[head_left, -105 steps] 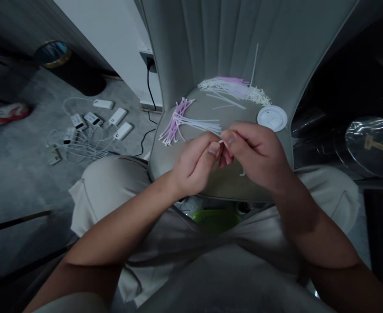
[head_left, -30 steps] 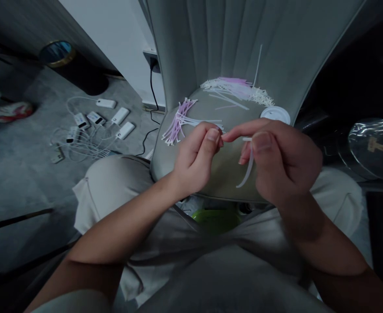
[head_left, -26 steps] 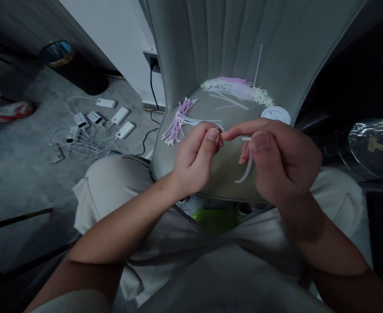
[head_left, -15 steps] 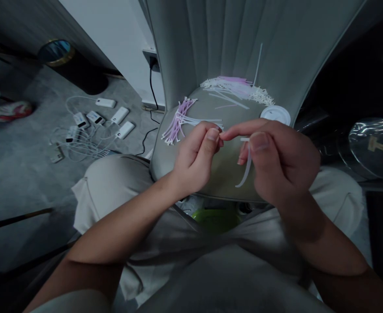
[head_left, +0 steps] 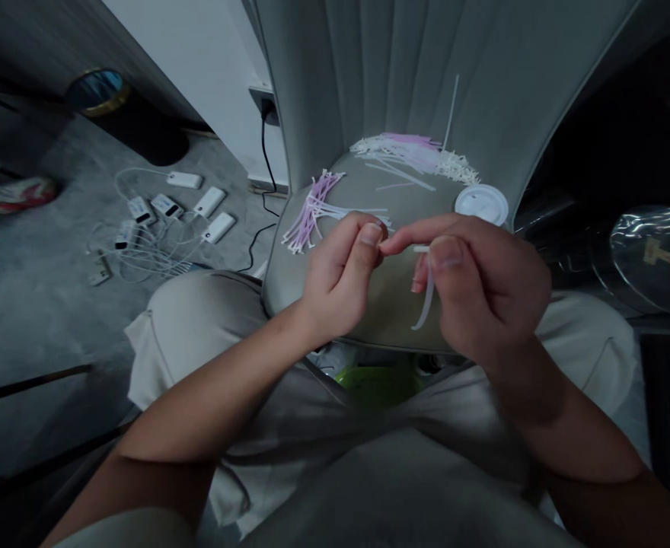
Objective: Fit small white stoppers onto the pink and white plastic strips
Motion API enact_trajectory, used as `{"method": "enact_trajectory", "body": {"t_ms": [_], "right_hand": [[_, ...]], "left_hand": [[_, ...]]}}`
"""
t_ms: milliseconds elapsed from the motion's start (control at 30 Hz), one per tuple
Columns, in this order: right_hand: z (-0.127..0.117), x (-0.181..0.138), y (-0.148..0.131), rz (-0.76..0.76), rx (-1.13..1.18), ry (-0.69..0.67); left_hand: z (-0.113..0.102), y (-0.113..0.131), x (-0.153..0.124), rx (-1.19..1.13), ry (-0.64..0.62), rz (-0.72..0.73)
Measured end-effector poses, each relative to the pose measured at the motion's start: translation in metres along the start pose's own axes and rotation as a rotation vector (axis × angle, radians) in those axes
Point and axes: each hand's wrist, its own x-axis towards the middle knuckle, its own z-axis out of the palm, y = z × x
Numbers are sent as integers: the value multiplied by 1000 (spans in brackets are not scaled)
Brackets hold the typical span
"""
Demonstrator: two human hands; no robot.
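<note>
My left hand [head_left: 340, 281] and my right hand [head_left: 477, 285] are raised over the front of a grey chair seat [head_left: 392, 304], fingertips almost meeting. A white cable tie [head_left: 426, 293] hangs bent from my right hand, pinched between thumb and fingers. My left hand is closed in a pinch at the tie's other end, where the tie itself does not show. Behind the hands lie a bundle of purple and white ties [head_left: 312, 217] and a loose pile of ties [head_left: 412, 156] at the seat's back.
A white round lid [head_left: 481, 204] lies on the seat's right. Power banks with cables [head_left: 164, 221] lie on the grey floor to the left. A black bin [head_left: 121, 118] stands further back. A shiny metal object [head_left: 652, 255] is at the right.
My right hand rose and opened out from the left, and the cable tie now hangs in a curve below it. Over the last second it drifted slightly left.
</note>
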Motion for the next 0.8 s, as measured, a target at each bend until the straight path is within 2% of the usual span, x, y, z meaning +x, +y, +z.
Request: {"method": "enact_trajectory", "body": {"t_ms": [133,300,433,800], "right_hand": [[0,0,-2,9,27,83],[-3,0,-3,23,-10,12],[-1,-1,-2,20,-9,51],[-1,0,-1,9,-25,42]], "left_hand": [[0,0,1,1,5,30],[1,0,1,32,13,26],[1,1,1,63,22,9],[0,1,1,44,7,-9]]}}
